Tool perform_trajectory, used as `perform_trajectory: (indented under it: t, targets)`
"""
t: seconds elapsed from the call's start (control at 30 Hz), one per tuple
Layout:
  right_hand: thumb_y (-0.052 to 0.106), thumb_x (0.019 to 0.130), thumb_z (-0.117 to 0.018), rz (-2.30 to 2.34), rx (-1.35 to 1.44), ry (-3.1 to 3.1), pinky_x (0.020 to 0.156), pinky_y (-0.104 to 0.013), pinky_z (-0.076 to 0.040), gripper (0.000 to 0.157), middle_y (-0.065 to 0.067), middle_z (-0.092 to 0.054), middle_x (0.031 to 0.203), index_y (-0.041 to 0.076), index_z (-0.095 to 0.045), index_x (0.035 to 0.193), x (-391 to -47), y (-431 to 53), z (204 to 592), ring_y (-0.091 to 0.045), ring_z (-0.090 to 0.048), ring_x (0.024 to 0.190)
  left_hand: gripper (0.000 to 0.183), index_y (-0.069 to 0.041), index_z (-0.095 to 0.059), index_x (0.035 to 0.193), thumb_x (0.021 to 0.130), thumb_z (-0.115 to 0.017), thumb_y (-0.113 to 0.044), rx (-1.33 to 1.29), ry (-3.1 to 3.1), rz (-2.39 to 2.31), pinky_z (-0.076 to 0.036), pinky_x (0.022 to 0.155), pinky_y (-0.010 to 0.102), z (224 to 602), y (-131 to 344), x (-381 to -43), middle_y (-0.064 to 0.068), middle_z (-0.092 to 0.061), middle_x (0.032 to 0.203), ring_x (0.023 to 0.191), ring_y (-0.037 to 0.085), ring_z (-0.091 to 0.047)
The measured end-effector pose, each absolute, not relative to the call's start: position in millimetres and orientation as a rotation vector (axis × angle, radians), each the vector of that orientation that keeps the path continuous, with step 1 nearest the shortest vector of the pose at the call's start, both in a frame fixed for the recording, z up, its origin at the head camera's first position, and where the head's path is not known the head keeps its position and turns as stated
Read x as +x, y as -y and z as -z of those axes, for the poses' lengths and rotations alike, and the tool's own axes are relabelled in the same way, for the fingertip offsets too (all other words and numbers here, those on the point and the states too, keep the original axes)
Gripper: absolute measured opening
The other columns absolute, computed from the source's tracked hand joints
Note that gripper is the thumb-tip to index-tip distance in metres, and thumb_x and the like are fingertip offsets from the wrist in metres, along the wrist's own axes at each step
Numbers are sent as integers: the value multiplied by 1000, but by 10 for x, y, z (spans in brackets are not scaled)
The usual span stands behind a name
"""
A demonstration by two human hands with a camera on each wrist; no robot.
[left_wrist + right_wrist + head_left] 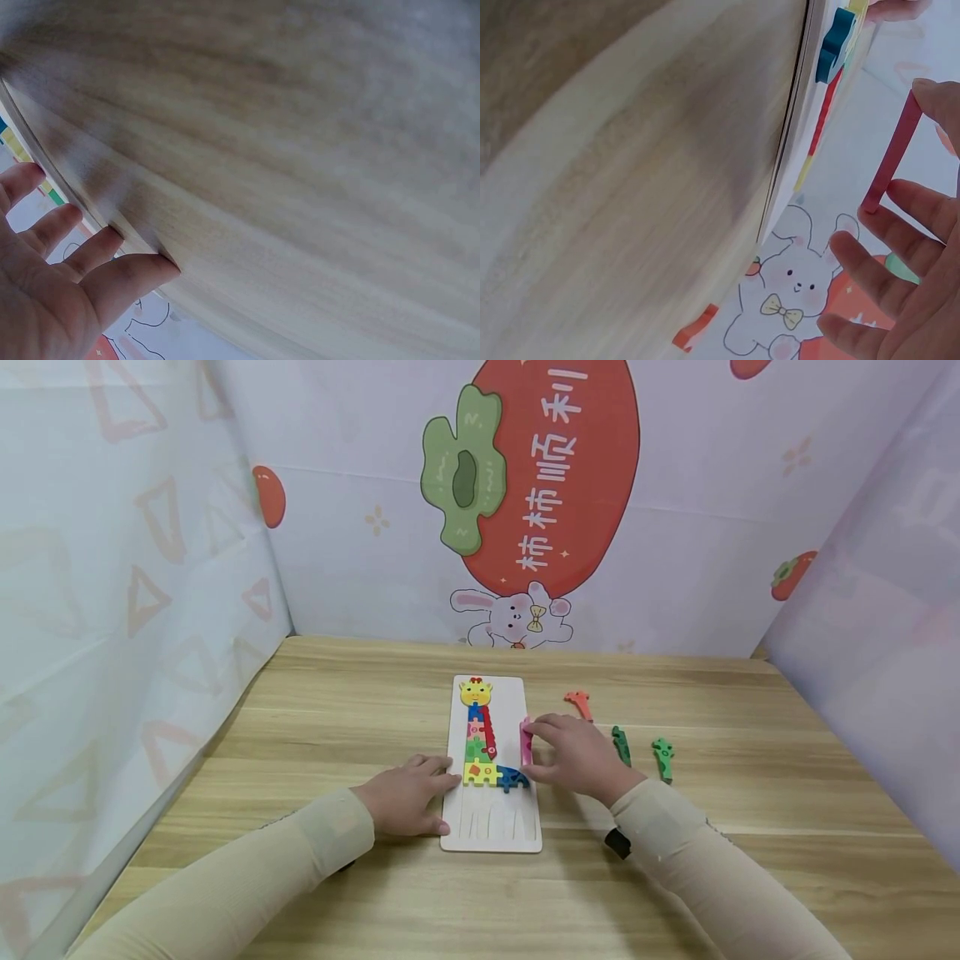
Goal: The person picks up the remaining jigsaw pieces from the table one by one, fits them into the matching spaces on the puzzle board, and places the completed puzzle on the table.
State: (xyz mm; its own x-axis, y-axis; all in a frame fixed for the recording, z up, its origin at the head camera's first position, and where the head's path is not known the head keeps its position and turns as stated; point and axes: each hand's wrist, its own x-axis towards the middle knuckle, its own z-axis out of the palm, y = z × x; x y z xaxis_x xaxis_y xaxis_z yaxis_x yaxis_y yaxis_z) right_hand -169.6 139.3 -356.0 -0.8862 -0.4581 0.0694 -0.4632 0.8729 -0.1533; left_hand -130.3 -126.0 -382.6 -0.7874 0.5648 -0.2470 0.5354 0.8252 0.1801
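A white puzzle board lies on the table with a part-filled giraffe picture. In it sit a yellow giraffe head, a red strip, a yellow piece, a dark blue piece and several others. My left hand rests at the board's left edge, fingers spread, fingertips right at its rim. Between thumb and fingertips, my right hand pinches a pink puzzle piece by its two ends, over the board's right side. In the right wrist view, this pink piece appears edge-on, raised off the board.
Loose pieces lie on the wooden table right of the board: an orange one, a dark green one and a bright green one. Printed cloth walls enclose the table at the back and both sides.
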Motion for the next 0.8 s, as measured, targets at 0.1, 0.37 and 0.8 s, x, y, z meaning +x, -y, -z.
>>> perform_trajectory:
  t: [0.1,0.37,0.8]
  targets:
    - [53,70,-69,-264,741,3010,90,-45,-43,60,0,-55,121,24,-57,120,-1676,-1376,3547,-22,-51,111,71,-27,-41,135,74,-56,-61,836,-2720,-139,-40,94,42,3814,1256,-1296,3,-29,143,128,26,-28]
    - [52,70,-70,-307,723,3026,92,-46,-41,61,0,-53,124,24,-56,122,-1629,-1339,3522,-23,-48,114,68,-23,-44,134,77,-59,-56,860,-2725,-144,-41,93,41,3780,1253,-1281,5,-31,141,126,26,-31]
    - [53,68,-70,-327,717,3042,93,-45,-40,61,2,-53,124,26,-56,121,-1566,-1269,3486,-21,-48,114,69,-23,-43,134,76,-59,-57,864,-2720,-157,-41,93,41,3768,1258,-1276,5,-31,141,125,27,-32]
